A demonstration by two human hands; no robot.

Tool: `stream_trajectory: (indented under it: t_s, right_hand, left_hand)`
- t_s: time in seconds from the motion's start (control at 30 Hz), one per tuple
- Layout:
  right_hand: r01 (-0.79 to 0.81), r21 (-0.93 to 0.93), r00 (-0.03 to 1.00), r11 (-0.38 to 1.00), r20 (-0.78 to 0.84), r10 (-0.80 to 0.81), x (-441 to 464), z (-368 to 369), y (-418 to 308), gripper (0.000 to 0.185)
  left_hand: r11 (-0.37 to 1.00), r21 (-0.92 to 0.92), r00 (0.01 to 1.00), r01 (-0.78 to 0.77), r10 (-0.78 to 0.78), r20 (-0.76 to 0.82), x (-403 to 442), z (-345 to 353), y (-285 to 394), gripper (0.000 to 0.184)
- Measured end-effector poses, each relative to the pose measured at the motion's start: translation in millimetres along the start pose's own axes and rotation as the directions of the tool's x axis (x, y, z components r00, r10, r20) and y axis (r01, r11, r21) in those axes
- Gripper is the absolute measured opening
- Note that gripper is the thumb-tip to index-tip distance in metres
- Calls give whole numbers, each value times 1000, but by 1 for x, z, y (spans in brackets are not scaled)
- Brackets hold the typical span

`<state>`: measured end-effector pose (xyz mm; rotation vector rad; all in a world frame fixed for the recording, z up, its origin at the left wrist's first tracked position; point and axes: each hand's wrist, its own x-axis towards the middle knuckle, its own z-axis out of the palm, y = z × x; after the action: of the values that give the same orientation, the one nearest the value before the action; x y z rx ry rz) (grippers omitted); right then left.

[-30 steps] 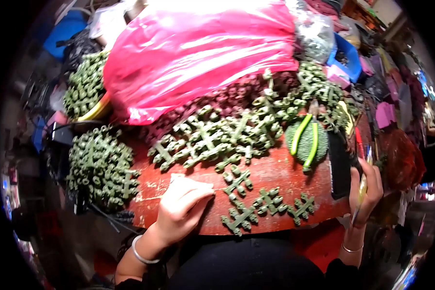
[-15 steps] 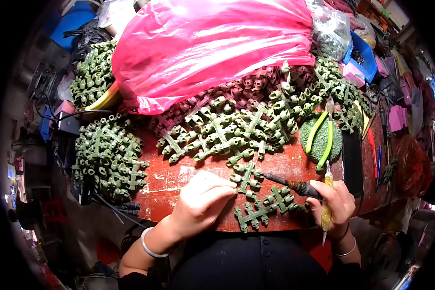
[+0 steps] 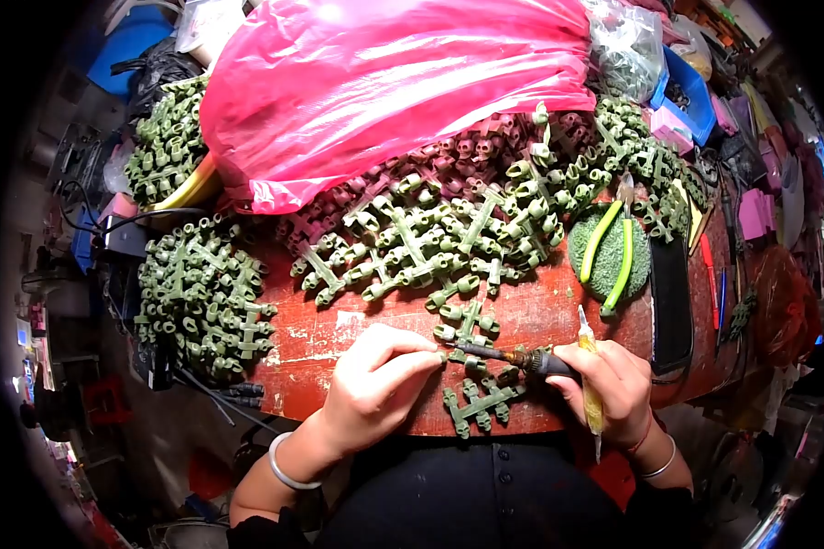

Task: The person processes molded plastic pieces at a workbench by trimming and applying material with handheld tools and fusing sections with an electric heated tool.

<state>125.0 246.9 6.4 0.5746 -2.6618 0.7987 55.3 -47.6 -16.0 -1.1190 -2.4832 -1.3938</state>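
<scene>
My left hand (image 3: 382,377) is closed in a pinch at the left end of a small green wax-like casting piece (image 3: 471,362). In my right hand (image 3: 613,389) are a soldering iron (image 3: 545,362), pointing left, and a slim yellow-handled carving tool (image 3: 593,393), held upright between the fingers. The iron's thin dark tip lies close to my left fingertips; whether it touches the piece I cannot tell. Just below, a branched green casting (image 3: 482,405) with several small skull-shaped heads lies on the red table (image 3: 316,343). Another branched green piece (image 3: 471,320) lies just above the iron.
Heaps of similar green castings (image 3: 201,302) cover the left and back, under a pink plastic bag (image 3: 403,91). Green-handled pliers (image 3: 618,261) rest on a round green pad (image 3: 586,240). A black case (image 3: 672,316) and a red pen (image 3: 710,279) are at the right.
My right hand has moved left, carrying the iron's tip to my left fingertips, and the yellow tool with it. My left hand has stayed nearly in place.
</scene>
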Motion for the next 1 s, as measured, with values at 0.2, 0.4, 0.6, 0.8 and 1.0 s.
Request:
stream_trajectory:
  t_s: [0.2,0.4,0.6,0.8,1.0]
  right_hand:
    - [-2,-9,1000,1000,25,2,0,-2,0,34]
    - [-6,-4,999,1000,38,6,0,-2,1,35]
    - [-19,-8,999,1000,47,19,-1,-3,0,35]
    - [-22,-22,998,1000,53,23,-1,-1,0,35]
    - [-27,-22,998,999,53,28,-1,-1,0,35]
  left_hand:
    - [998,45,999,-39,40,-21,-1,1,-1,26]
    - [997,56,998,-57,58,-19,0,1,0,25]
    - [995,75,998,-64,65,-21,3,0,2,25]
    - [994,86,998,-62,62,-3,2,-1,1,25]
    - [994,90,998,-66,66,-2,2,-1,0,25]
